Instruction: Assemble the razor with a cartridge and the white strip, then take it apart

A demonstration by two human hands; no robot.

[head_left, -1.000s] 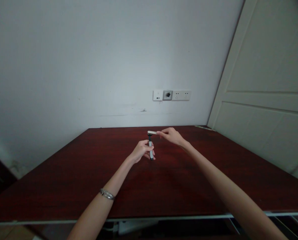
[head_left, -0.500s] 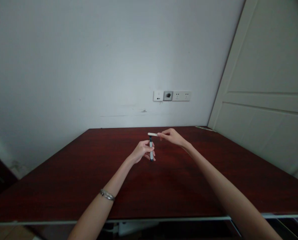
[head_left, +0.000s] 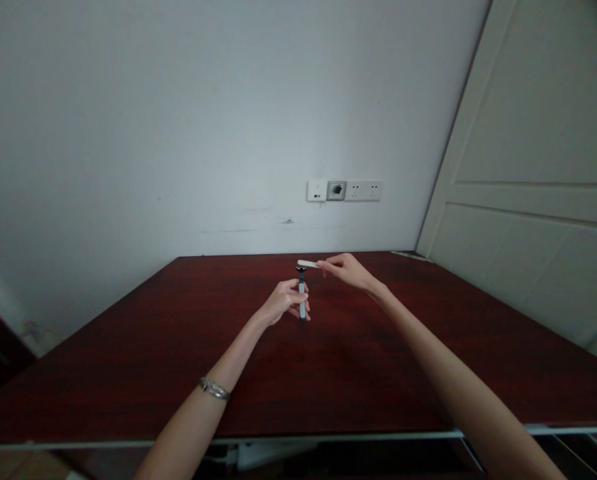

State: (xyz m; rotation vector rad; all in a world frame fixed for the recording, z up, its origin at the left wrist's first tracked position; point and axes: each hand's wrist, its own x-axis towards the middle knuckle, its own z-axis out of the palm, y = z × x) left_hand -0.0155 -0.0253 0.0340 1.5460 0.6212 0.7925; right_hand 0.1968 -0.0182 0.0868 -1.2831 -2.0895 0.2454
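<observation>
My left hand is closed round a slim razor handle, grey and black, held upright above the dark red table. My right hand pinches a small pale flat head piece by its right end. The piece lies level, just above the handle's dark top, with a thin gap between them. A metal bracelet sits on my left wrist.
A white wall stands behind the table with a row of sockets. A pale panelled door runs along the right side. The table's front edge has a light metal rim.
The right hand has lifted the pale piece slightly, off the top of the handle. The left hand holds the handle nearly in the same place.
</observation>
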